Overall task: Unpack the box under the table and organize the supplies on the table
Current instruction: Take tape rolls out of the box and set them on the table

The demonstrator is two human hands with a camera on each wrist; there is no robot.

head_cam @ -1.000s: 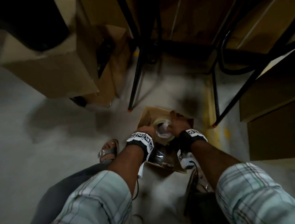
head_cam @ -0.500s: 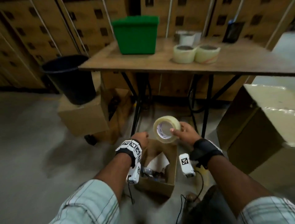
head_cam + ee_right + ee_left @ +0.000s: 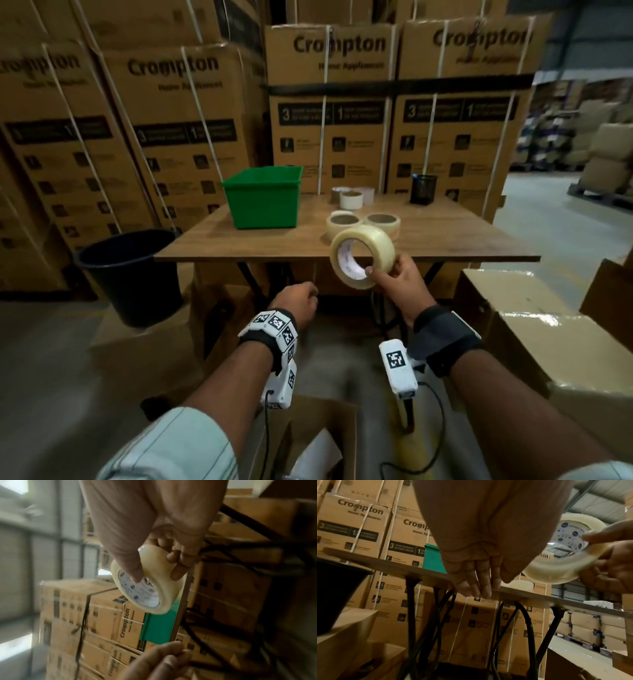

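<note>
At far left one black bucket [image 3: 128, 274] stands on a low carton, just beside the table's [image 3: 260, 245] left corner; on the wooden top, one green bin [image 3: 262, 198] sits near the left edge; right of it lie two clear tape rolls [image 3: 344, 224] flat and touching each other, with three smaller white rolls [image 3: 351, 199] clustered behind them, and one black mesh pen cup [image 3: 424, 189] stands near the back right.

The left hand [image 3: 298, 305] hangs below the table's front edge, empty, its fingers [image 3: 476, 582] relaxed and loosely bent, touching nothing; the right hand [image 3: 399, 282] grasps a third clear tape roll [image 3: 361, 257], thumb tip inside the printed core and fingers wrapped round the outer rim, the roll held upright on edge, in the air at the table's front edge and just in front of the two flat rolls.

One open cardboard box [image 3: 308, 442] sits on the floor at the bottom, between the forearms, with white paper inside; the front strip of the table top left of the held roll is bare wood; tall strapped cartons [image 3: 329, 102] wall the back; more cartons stand close on the right.
</note>
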